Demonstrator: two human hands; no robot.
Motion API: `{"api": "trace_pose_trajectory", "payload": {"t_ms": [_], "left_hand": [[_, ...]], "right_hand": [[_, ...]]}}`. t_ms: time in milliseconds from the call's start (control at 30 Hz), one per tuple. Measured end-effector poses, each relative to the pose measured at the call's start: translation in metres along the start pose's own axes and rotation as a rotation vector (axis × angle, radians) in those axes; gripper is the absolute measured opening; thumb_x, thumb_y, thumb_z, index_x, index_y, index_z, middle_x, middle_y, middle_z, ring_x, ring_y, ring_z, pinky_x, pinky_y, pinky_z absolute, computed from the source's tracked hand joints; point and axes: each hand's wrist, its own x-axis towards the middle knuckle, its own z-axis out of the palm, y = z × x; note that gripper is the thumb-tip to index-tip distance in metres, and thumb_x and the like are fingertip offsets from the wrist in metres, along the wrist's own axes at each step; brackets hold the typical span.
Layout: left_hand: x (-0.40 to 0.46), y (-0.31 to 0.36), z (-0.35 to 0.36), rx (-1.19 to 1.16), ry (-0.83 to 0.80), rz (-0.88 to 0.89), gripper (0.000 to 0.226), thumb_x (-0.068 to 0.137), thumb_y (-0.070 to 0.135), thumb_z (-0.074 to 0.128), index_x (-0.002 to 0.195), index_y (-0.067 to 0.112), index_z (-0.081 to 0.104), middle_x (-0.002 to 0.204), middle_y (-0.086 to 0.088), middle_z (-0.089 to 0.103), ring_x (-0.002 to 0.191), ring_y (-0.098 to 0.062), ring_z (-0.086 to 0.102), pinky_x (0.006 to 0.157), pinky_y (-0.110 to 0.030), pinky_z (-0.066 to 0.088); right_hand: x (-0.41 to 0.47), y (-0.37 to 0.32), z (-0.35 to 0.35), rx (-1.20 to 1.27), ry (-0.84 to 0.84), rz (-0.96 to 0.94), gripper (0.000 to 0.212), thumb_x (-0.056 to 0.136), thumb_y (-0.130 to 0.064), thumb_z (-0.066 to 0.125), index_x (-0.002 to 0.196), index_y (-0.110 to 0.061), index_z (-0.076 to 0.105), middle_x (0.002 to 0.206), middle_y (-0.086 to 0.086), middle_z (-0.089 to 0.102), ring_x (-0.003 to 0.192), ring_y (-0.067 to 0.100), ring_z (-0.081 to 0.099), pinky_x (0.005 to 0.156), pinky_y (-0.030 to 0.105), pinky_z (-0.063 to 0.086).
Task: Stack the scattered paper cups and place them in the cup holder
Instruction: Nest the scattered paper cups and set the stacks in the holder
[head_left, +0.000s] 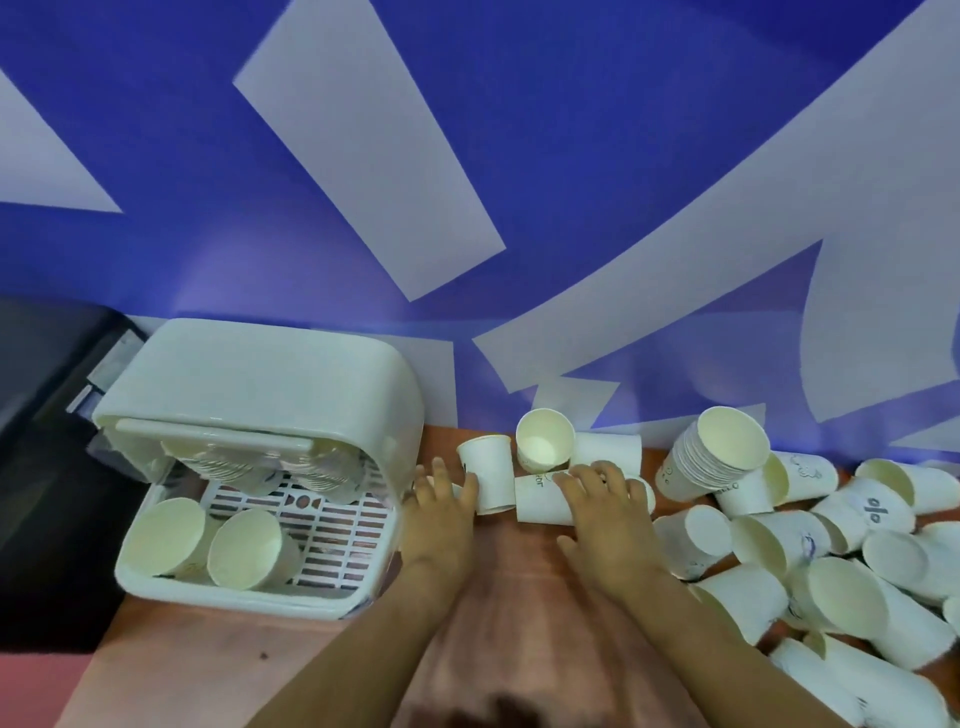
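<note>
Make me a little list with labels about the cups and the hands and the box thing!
left hand: fingers on an upside-down cup near the holder
right hand: resting on a cup lying on its side
cup holder: white, lid up, on the left
inside holder: two cups at the front, stacks lying at the back
tall stack: leaning, right of the hands
loose cups: big pile on the right, most tipped over
table: brown wood
</note>
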Motion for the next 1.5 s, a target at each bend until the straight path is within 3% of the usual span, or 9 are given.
{"api": "trace_pose_trajectory", "payload": {"t_ms": [167, 300, 400, 567, 767, 900, 1133, 1367, 1500], "left_hand": [[0.008, 0.003, 0.005, 0.048, 0.026, -0.012, 0.058, 0.094, 0.019, 0.043, 0.145, 0.019, 0.016, 0.153, -0.018, 0.012, 0.141, -0.043, 0.012, 0.11, -0.047, 0.026], [0.007, 0.004, 0.018, 0.005, 0.018, -0.01, 0.049, 0.09, 0.019, 0.045, 0.134, 0.019, 0.026, 0.143, -0.016, 0.023, 0.137, -0.045, 0.019, 0.112, -0.047, 0.024], [0.003, 0.003, 0.025, -0.05, 0.021, 0.011, 0.046, 0.09, 0.025, 0.046, 0.132, 0.02, 0.027, 0.14, -0.012, 0.025, 0.129, -0.042, 0.03, 0.107, -0.044, 0.032], [-0.019, 0.002, 0.022, -0.157, 0.04, 0.076, 0.042, 0.096, 0.036, 0.039, 0.134, 0.021, 0.031, 0.138, -0.008, 0.032, 0.117, -0.032, 0.043, 0.094, -0.038, 0.041], [-0.067, -0.004, 0.025, -0.366, -0.015, 0.135, 0.052, 0.091, 0.04, 0.048, 0.136, 0.022, 0.031, 0.142, -0.004, 0.029, 0.12, -0.028, 0.043, 0.092, -0.036, 0.043], [-0.099, -0.008, 0.027, -0.55, 0.029, 0.092, 0.064, 0.083, 0.036, 0.058, 0.139, 0.022, 0.03, 0.144, -0.003, 0.024, 0.124, -0.024, 0.04, 0.094, -0.03, 0.042], [-0.136, -0.025, -0.003, -0.816, 0.226, 0.122, 0.067, 0.076, 0.029, 0.071, 0.134, 0.02, 0.04, 0.135, -0.006, 0.034, 0.122, -0.022, 0.041, 0.097, -0.028, 0.038], [-0.197, -0.052, 0.007, -0.702, 0.212, 0.066, 0.093, 0.067, 0.043, 0.079, 0.143, 0.025, 0.03, 0.123, -0.001, 0.031, 0.12, -0.021, 0.037, 0.102, -0.029, 0.038], [-0.215, -0.082, 0.011, -0.61, 0.168, 0.003, 0.081, 0.067, 0.055, 0.075, 0.133, 0.025, 0.04, 0.118, 0.0, 0.031, 0.116, -0.02, 0.033, 0.098, -0.029, 0.037]], "right_hand": [[0.011, 0.008, 0.02, -0.05, -0.007, -0.014, 0.066, 0.077, -0.029, 0.065, 0.137, -0.024, 0.039, 0.14, 0.0, 0.042, 0.133, 0.027, 0.03, 0.106, 0.044, 0.022], [0.019, 0.011, 0.038, -0.109, 0.092, 0.025, 0.074, 0.035, -0.012, 0.086, 0.105, -0.023, 0.063, 0.102, 0.003, 0.067, 0.104, 0.032, 0.059, 0.095, 0.051, 0.03], [0.017, 0.012, 0.041, -0.121, 0.149, -0.003, 0.076, 0.028, -0.008, 0.083, 0.1, -0.022, 0.064, 0.092, 0.001, 0.068, 0.099, 0.033, 0.063, 0.099, 0.054, 0.022], [0.0, 0.01, 0.039, -0.073, 0.199, -0.039, 0.07, 0.033, -0.014, 0.076, 0.1, -0.025, 0.062, 0.095, -0.002, 0.066, 0.102, 0.029, 0.061, 0.106, 0.056, 0.016], [-0.049, 0.001, 0.028, 0.065, 0.153, -0.019, 0.063, 0.048, -0.038, 0.063, 0.11, -0.027, 0.061, 0.101, -0.001, 0.06, 0.098, 0.026, 0.06, 0.09, 0.044, 0.047], [-0.089, -0.01, 0.021, 0.19, 0.029, 0.024, 0.063, 0.067, -0.041, 0.057, 0.128, -0.029, 0.05, 0.121, 0.002, 0.047, 0.11, 0.023, 0.049, 0.086, 0.032, 0.044], [-0.131, -0.028, -0.006, 0.306, 0.024, 0.094, 0.065, 0.073, -0.05, 0.065, 0.126, -0.021, 0.041, 0.124, 0.0, 0.044, 0.116, 0.021, 0.045, 0.09, 0.031, 0.041], [-0.149, -0.063, 0.001, 0.636, -0.007, 0.092, 0.072, 0.072, -0.039, 0.074, 0.132, -0.025, 0.038, 0.13, -0.006, 0.042, 0.123, 0.017, 0.039, 0.097, 0.027, 0.036], [-0.159, -0.073, 0.011, 0.624, -0.056, 0.082, 0.065, 0.074, -0.045, 0.074, 0.13, -0.03, 0.046, 0.125, -0.008, 0.039, 0.121, 0.015, 0.035, 0.095, 0.023, 0.031]]}}
